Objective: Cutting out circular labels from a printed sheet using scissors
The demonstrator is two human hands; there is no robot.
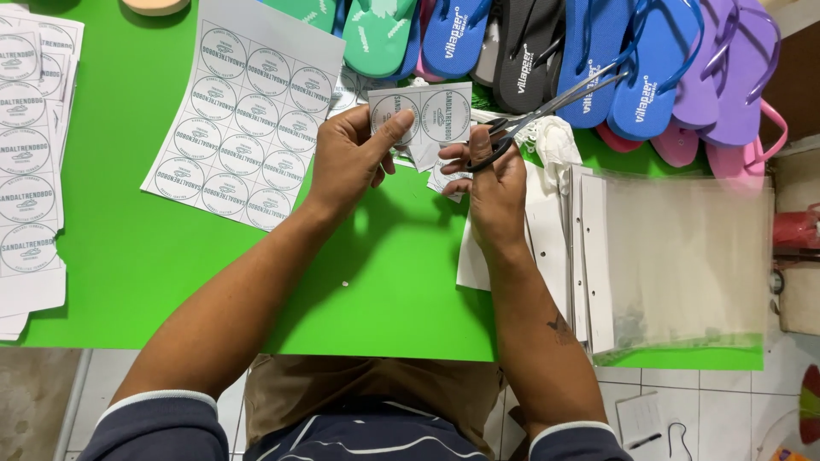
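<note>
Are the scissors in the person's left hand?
No, the scissors are held in the right hand, while the left hand pinches a small paper strip of round labels.

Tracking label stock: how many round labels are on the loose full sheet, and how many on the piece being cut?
Full label sheet: 12
Cut piece in left hand, beside right hand's scissors: 2
Total: 14
</note>
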